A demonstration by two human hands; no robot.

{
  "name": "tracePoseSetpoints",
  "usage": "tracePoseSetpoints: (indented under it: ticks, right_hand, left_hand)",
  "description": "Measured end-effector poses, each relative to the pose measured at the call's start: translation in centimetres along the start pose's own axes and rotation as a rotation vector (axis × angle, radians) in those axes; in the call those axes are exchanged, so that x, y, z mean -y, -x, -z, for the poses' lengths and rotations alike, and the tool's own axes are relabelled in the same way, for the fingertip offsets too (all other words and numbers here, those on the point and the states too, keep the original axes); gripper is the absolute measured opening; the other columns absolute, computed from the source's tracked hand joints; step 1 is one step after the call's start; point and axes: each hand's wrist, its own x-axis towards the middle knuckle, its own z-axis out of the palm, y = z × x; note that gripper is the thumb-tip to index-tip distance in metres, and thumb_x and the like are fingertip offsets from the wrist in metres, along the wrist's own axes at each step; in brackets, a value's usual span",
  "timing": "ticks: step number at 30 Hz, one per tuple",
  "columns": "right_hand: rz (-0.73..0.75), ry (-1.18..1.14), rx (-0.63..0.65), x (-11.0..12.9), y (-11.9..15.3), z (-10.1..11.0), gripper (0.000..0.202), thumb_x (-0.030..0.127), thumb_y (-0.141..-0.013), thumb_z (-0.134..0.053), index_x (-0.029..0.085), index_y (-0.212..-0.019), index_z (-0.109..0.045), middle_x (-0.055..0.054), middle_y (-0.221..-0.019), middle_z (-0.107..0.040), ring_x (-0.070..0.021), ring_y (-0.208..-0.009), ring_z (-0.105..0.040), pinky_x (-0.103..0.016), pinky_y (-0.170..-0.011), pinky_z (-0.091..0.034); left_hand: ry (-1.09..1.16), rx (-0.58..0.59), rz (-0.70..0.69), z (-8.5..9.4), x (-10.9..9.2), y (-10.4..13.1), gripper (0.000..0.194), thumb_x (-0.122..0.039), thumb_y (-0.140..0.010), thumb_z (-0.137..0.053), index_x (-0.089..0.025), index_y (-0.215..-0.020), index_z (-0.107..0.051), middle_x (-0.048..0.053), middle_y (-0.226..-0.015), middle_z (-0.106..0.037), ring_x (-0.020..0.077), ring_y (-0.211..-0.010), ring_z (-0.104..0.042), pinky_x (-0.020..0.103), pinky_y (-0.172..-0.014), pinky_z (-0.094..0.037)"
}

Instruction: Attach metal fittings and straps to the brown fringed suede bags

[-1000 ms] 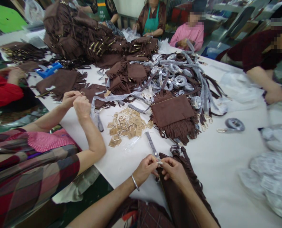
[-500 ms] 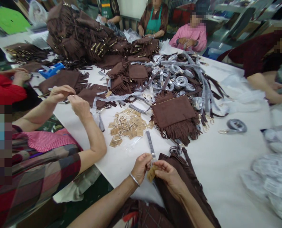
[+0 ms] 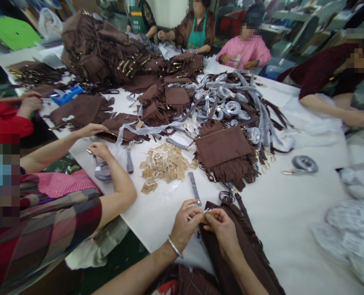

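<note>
My left hand (image 3: 186, 223) and my right hand (image 3: 220, 226) meet at the near edge of the white table (image 3: 280, 213). Together they pinch a small brown paper tag (image 3: 205, 216) with a white string, right at the top of a brown fringed suede bag (image 3: 237, 250) that lies under my right hand. A grey-wrapped strap (image 3: 194, 189) runs from the bag up the table. A silver bangle sits on my left wrist. A heap of loose paper tags (image 3: 165, 166) lies just beyond my hands.
Another fringed bag (image 3: 223, 149) lies mid-table, with a tangle of grey-wrapped straps (image 3: 231, 102) behind it and a tall pile of brown bags (image 3: 108, 49) at the back left. A person in plaid (image 3: 62, 205) works at my left. Other people sit around. Plastic-wrapped bundles (image 3: 353, 229) lie right.
My hands have shifted slightly and the tag now sits pinched between both, higher than before. The neighbour on my left has lowered both hands to the table, one onto a strap.
</note>
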Motion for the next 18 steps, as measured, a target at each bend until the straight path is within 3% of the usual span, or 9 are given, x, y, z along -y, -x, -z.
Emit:
tracePoseSetpoints:
  ticks: [4, 7, 9, 12, 13, 15, 18]
  right_hand:
    - [-0.067, -0.145, -0.013, -0.3, 0.0, 0.3, 0.05, 0.043, -0.048, -0.088, 0.022, -0.078, -0.055, 0.004, -0.072, -0.064, -0.013, -0.066, -0.063, -0.024, -0.059, -0.057]
    - [-0.122, -0.155, 0.031, -0.7, 0.2, 0.2, 0.049, 0.044, -0.05, -0.086, 0.021, -0.08, -0.055, 0.001, -0.077, -0.067, -0.0132, -0.067, -0.064, -0.025, -0.06, -0.056]
    - [-0.139, -0.11, 0.07, -0.8, 0.6, -0.2, 0.047, 0.046, -0.054, -0.084, 0.021, -0.081, -0.055, 0.001, -0.077, -0.066, -0.0132, -0.066, -0.063, -0.025, -0.058, -0.056]
    - [-0.125, 0.01, 0.101, -0.4, 1.0, -0.6, 0.045, 0.049, -0.054, -0.082, 0.02, -0.078, -0.057, 0.001, -0.069, -0.064, -0.0167, -0.065, -0.062, -0.026, -0.05, -0.052]
    - [-0.098, 0.07, 0.093, 0.0, 1.0, -0.4, 0.045, 0.05, -0.054, -0.082, 0.02, -0.077, -0.058, 0.0, -0.068, -0.063, -0.0188, -0.067, -0.062, -0.027, -0.048, -0.051]
    - [0.044, 0.28, 0.024, 0.8, 0.9, 0.8, 0.042, 0.053, -0.058, -0.077, 0.021, -0.079, -0.06, -0.003, -0.073, -0.065, -0.0233, -0.074, -0.062, -0.033, -0.055, -0.053]
    - [0.397, 0.676, -0.195, 1.4, 0.1, 4.6, 0.042, 0.058, -0.066, -0.063, 0.022, -0.089, -0.062, -0.009, -0.094, -0.066, -0.03, -0.092, -0.061, -0.05, -0.089, -0.049]
  left_hand:
    - [-0.032, 0.142, 0.007, 0.1, 0.2, 1.6, 0.026, -0.038, -0.082, -0.057, -0.021, -0.095, -0.071, 0.01, -0.138, -0.043, 0.0142, -0.074, -0.061, 0.025, -0.052, -0.055]
    - [0.119, 0.045, 0.099, 0.2, 0.9, 1.3, 0.04, -0.043, -0.078, -0.062, -0.021, -0.111, -0.058, 0.012, -0.135, -0.046, 0.0181, -0.084, -0.063, 0.028, -0.055, -0.058]
    - [0.138, -0.01, 0.157, 0.4, 1.2, 0.3, 0.047, -0.046, -0.075, -0.063, -0.02, -0.113, -0.052, 0.01, -0.114, -0.059, 0.0188, -0.081, -0.063, 0.028, -0.054, -0.057]
    - [-0.069, 0.07, 0.179, 1.3, 0.7, -1.5, 0.026, -0.041, -0.077, -0.058, -0.016, -0.084, -0.06, 0.003, -0.073, -0.062, 0.0166, -0.063, -0.059, 0.026, -0.05, -0.051]
    - [-0.167, 0.075, 0.141, 1.8, 0.2, -2.0, 0.023, -0.039, -0.079, -0.056, -0.017, -0.075, -0.059, 0.002, -0.066, -0.059, 0.0159, -0.06, -0.057, 0.025, -0.05, -0.049]
    - [-0.335, -0.026, -0.008, 3.2, -1.3, -3.1, 0.022, -0.035, -0.081, -0.054, -0.018, -0.067, -0.058, 0.001, -0.063, -0.057, 0.0155, -0.06, -0.054, 0.026, -0.054, -0.046]
    - [-0.329, -0.301, -0.22, 5.5, -3.4, -4.2, 0.02, -0.039, -0.085, -0.053, -0.021, -0.079, -0.06, 0.002, -0.073, -0.06, 0.0169, -0.071, -0.057, 0.028, -0.067, -0.047]
